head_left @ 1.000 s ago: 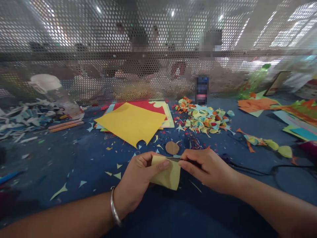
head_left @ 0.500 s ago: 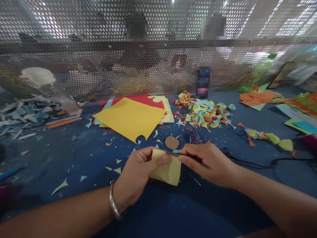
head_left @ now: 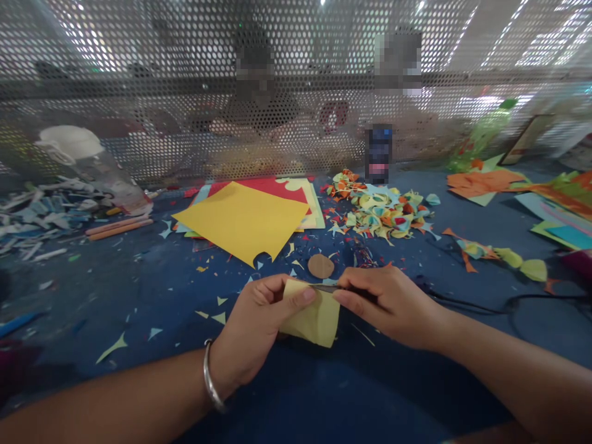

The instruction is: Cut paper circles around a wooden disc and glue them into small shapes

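Between thumb and fingers, my left hand (head_left: 252, 320) pinches a small pale-yellow piece of paper (head_left: 317, 324) above the table. My right hand (head_left: 388, 302) is closed around scissors (head_left: 326, 287); their thin dark blades lie along the paper's top edge, while the handles are hidden inside my fingers. A round brown cardboard disc (head_left: 320, 266) lies on the table just beyond both hands. Farther back, a large yellow sheet (head_left: 245, 219) with a rounded bite cut from its near corner rests on a stack of coloured papers (head_left: 314, 203).
Cut paper pieces (head_left: 383, 213) form a heap behind the disc. White-and-blue scraps (head_left: 32, 216) and a clear bottle (head_left: 124, 185) stand at left. A dark cable (head_left: 462, 303) runs along the right. Behind the table rises a perforated metal screen (head_left: 185, 123), with people beyond.
Both hands stay in nearly the same place. The pale-yellow paper's free right side has shifted very slightly to the right, and a little more blade shows along its top edge.
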Motion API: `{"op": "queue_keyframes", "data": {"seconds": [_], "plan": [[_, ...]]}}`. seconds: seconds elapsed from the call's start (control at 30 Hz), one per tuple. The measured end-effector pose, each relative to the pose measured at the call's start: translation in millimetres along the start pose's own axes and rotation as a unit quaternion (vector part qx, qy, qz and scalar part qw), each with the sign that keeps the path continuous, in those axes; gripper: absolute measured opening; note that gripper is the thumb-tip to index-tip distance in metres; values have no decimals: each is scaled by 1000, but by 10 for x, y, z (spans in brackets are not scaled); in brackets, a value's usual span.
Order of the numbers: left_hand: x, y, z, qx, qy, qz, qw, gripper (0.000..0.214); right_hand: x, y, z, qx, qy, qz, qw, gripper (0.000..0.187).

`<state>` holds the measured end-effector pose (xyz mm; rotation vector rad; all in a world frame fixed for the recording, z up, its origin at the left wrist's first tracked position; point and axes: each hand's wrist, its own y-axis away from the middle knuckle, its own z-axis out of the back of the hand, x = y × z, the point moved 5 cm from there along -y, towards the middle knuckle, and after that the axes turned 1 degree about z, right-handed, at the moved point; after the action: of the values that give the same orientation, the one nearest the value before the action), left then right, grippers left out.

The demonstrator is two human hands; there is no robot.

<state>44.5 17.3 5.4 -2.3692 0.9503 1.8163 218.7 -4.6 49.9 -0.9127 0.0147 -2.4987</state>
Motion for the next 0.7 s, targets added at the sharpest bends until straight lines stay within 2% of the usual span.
{"op": "queue_keyframes", "data": {"seconds": [0.7], "plan": [[-7, 19, -23, 18, 5, 6, 1000, 25, 8, -5, -19, 8, 10, -4, 1000, 36]]}}
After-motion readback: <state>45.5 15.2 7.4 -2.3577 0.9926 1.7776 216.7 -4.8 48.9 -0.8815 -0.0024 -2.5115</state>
